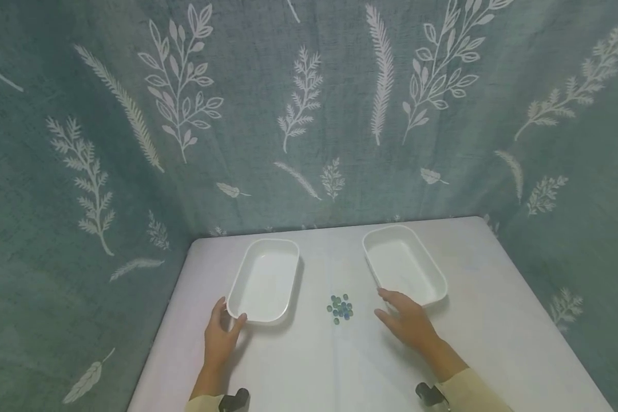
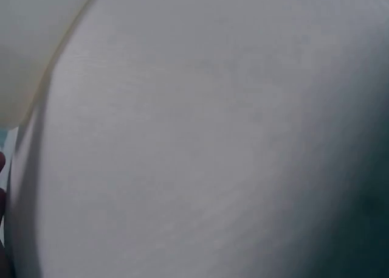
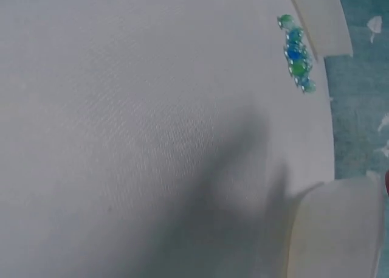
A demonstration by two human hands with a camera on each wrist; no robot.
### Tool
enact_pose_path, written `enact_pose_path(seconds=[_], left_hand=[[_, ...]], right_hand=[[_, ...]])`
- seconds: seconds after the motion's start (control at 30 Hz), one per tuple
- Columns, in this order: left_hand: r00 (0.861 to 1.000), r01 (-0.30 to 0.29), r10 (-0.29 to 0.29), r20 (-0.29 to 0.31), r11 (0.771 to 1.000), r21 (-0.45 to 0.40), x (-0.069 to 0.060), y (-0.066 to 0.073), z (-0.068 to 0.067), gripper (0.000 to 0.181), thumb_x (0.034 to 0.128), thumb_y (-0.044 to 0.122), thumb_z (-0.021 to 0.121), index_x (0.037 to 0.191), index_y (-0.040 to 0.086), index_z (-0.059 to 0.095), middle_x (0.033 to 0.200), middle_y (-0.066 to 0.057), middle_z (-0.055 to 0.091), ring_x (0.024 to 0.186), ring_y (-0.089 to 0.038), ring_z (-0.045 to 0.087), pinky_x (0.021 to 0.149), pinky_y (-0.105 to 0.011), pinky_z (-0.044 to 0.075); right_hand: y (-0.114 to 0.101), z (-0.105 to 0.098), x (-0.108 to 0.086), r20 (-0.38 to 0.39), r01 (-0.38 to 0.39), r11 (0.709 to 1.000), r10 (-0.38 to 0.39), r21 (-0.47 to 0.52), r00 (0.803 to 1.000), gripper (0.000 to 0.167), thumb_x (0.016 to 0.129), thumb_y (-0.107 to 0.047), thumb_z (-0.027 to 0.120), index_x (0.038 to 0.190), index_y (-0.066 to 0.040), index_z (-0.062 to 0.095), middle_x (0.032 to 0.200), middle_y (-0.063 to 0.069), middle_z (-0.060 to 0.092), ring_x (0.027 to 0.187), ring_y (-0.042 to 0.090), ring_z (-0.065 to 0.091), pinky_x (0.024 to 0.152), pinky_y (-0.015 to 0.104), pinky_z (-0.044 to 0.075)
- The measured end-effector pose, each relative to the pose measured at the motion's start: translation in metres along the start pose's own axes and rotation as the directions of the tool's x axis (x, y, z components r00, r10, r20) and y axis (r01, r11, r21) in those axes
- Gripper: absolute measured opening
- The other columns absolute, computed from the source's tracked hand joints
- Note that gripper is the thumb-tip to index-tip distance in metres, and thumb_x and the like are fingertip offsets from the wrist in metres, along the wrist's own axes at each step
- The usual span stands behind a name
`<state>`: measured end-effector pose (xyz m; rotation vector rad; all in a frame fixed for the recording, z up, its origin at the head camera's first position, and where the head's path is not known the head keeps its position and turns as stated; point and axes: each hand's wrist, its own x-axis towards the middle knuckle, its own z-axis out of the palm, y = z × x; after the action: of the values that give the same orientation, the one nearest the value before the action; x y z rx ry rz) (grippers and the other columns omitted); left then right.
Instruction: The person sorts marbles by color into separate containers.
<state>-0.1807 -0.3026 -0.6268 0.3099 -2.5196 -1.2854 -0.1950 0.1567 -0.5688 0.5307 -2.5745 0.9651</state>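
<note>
Two white rectangular trays stand on the table. At the left tray (image 1: 265, 286), my left hand (image 1: 220, 340) holds the near left corner, fingers along the left side and thumb at the near rim. Just left of the near end of the right tray (image 1: 403, 260) is my right hand (image 1: 409, 323), its fingers spread and nothing in its grasp; whether a fingertip touches that rim I cannot tell. Between the trays lies a loose cluster of small blue and green glass marbles (image 1: 341, 307). The right wrist view shows these marbles (image 3: 296, 53) too.
A white cloth covers the table (image 1: 309, 366). Green curtains (image 1: 329, 114) with white leaf patterns hang behind the table and along both sides. A dark wrist camera mount sits at each sleeve (image 1: 474, 392).
</note>
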Motion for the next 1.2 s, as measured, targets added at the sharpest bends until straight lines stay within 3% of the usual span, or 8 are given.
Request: enact_pose_path(seconds=[0.17,0.3,0.5,0.63,0.83,1.2], left_hand=[[1.000,-0.017,0.016,-0.018,1.000,-0.019,-0.002,-0.002,0.003,0.076,0.0873,0.042,0.072,0.147,0.011,0.037,0.147,-0.018,0.042,0.138,-0.041,0.032,0.110,-0.064,0.018],[0.999,-0.017,0.017,-0.037,1.000,0.007,-0.006,-0.003,0.004,0.077,0.0877,0.042,0.071,0.149,0.013,0.035,0.149,-0.019,0.040,0.139,-0.041,0.030,0.111,-0.063,0.019],[0.999,-0.041,0.042,-0.031,0.998,0.046,-0.007,-0.001,0.006,0.077,0.0896,0.040,0.070,0.152,0.015,0.031,0.151,-0.015,0.039,0.140,-0.039,0.030,0.111,-0.061,0.021],[0.997,-0.059,0.062,-0.042,0.997,0.054,-0.007,0.005,0.004,0.076,0.0898,0.040,0.069,0.151,0.014,0.032,0.150,-0.016,0.039,0.139,-0.038,0.031,0.111,-0.062,0.020],[0.999,-0.032,0.034,-0.027,0.997,0.063,-0.006,0.001,0.006,0.077,0.0893,0.043,0.069,0.151,0.016,0.032,0.151,-0.015,0.039,0.139,-0.038,0.031,0.111,-0.061,0.021],[0.999,-0.030,0.033,-0.037,0.997,0.070,-0.007,-0.001,0.009,0.079,0.0888,0.047,0.067,0.152,0.018,0.031,0.151,-0.013,0.039,0.140,-0.037,0.031,0.111,-0.062,0.021]], right_hand=[[-0.007,0.007,0.003,0.071,-0.060,0.998,0.058,0.021,0.996,0.046,0.085,-0.023,0.076,0.128,-0.012,0.063,0.120,0.002,0.066,0.103,0.018,0.065,0.089,0.039,0.054],[-0.015,0.013,0.006,0.151,-0.162,0.985,0.152,0.055,0.977,0.047,0.087,-0.027,0.074,0.132,-0.018,0.060,0.123,-0.002,0.065,0.103,0.017,0.064,0.087,0.040,0.054],[-0.021,0.029,0.006,0.205,-0.261,0.960,0.237,0.102,0.950,0.051,0.086,-0.029,0.075,0.133,-0.020,0.059,0.124,-0.004,0.062,0.100,0.016,0.063,0.084,0.038,0.054],[-0.019,0.042,0.006,0.192,-0.256,0.959,0.230,0.123,0.954,0.050,0.086,-0.028,0.074,0.133,-0.018,0.059,0.122,-0.005,0.063,0.097,0.014,0.062,0.082,0.036,0.054],[-0.011,0.057,0.005,0.140,-0.213,0.965,0.192,0.154,0.971,0.046,0.086,-0.020,0.076,0.129,-0.014,0.062,0.114,-0.004,0.066,0.094,0.011,0.062,0.082,0.034,0.054],[-0.003,0.072,0.003,0.155,-0.221,0.962,0.197,0.162,0.968,0.047,0.087,-0.021,0.075,0.131,-0.013,0.060,0.109,-0.005,0.067,0.094,0.011,0.063,0.083,0.033,0.054]])
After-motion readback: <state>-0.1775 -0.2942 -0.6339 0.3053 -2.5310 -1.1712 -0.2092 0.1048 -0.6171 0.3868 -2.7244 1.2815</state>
